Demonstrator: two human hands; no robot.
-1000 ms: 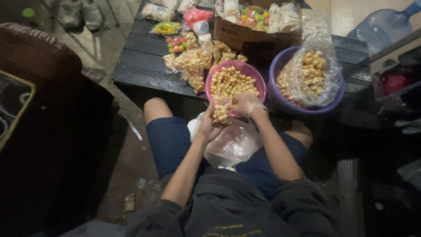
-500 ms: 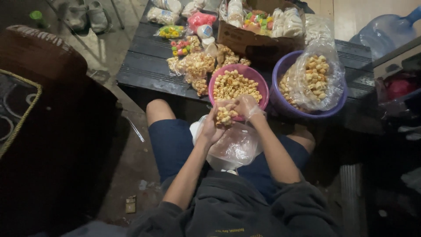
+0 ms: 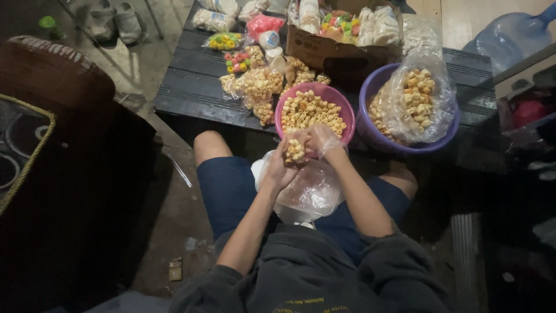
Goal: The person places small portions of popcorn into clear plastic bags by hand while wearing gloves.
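My left hand (image 3: 280, 169) grips a small clear bag of yellow ring snacks (image 3: 295, 149) just in front of the pink bowl (image 3: 341, 107), which is full of the same snacks. My right hand (image 3: 322, 141), covered by a thin plastic glove, pinches the top of that small bag from the right. A larger crumpled clear plastic bag (image 3: 310, 192) lies on my lap under both hands. I sit with my knees against a low dark table (image 3: 191, 87).
A purple bowl (image 3: 446, 136) at the right holds an open plastic bag of snacks. Several filled small bags (image 3: 255, 87) lie left of the pink bowl. A cardboard box (image 3: 330, 49) of packets stands behind. A water jug (image 3: 509, 35) is far right, a dark woven chair (image 3: 58, 81) left.
Both hands have stayed at the pink bowl's front edge, working the small bag. The view has shifted slightly; the small bag looks a little more gathered at its top.
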